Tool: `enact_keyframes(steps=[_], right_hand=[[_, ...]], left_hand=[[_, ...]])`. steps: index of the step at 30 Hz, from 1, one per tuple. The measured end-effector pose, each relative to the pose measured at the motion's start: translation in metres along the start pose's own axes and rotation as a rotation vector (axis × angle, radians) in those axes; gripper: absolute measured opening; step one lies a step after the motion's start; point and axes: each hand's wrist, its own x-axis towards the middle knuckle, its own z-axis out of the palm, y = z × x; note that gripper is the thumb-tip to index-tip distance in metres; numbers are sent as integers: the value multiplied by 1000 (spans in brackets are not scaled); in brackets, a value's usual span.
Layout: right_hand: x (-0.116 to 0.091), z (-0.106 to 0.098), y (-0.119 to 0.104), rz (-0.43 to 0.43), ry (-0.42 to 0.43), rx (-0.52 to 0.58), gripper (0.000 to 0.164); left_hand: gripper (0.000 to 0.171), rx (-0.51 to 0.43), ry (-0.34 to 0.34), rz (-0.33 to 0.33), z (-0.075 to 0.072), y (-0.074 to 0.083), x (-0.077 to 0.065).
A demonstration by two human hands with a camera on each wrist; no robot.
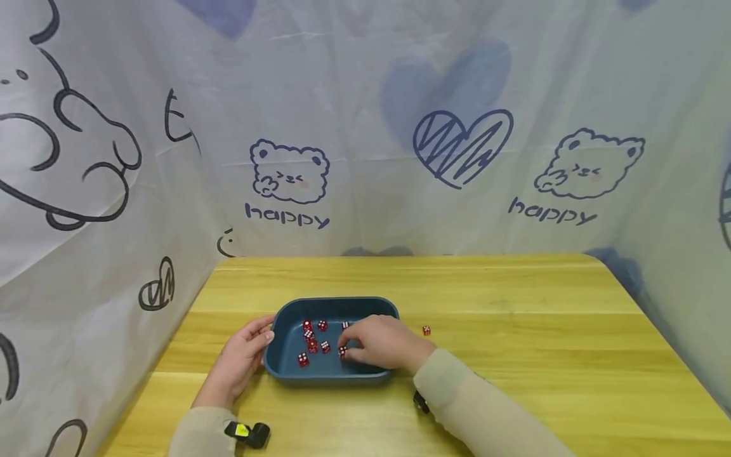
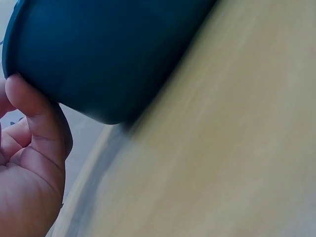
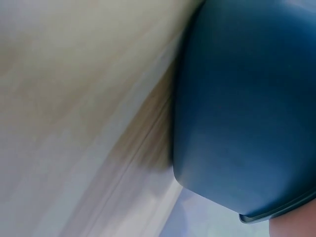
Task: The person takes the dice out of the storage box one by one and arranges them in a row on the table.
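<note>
On the tabletop (image 1: 514, 362), a tray (image 1: 328, 380) held most dice (image 1: 309, 334)

The left hand (image 1: 242, 357) gripped the tray's left end; inside, the right hand (image 1: 381, 343) apparently pinched a die (image 1: 342, 352). One loose die (image 1: 426, 331) was left outside, right of the tray.

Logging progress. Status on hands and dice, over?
Left hand touching tray, left end. Right hand inside, fingers at one die. Loose die outside, right. No obstruction seen.

Left hand (image 2: 32, 168) at lower left, holding a dark teal container (image 2: 108, 54) near its rim, one fingertip (image 2: 19, 89) touching the smooth outer wall; the container's base borders a blurred, pale wood-toned tabletop (image 2: 212, 133) crossing diagonally
</note>
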Motion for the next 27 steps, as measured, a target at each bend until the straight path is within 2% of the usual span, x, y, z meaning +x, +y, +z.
enact_keyframes(steps=[8,15,22,27], right_hand=[[-5,-4,-1,-17,64,-13,21],[-6,-7,-2,-47,137,36,23],[-10,-13,-1,-37,160,83,24],[-17,-19,1,1,175,103,24]], left_hand=[[49,33,-2,13,4,5,3],[49,20,-1,-4,2,4,-1],[48,7,1,1,1,3,0],[48,7,5,-10,1,4,-2]])
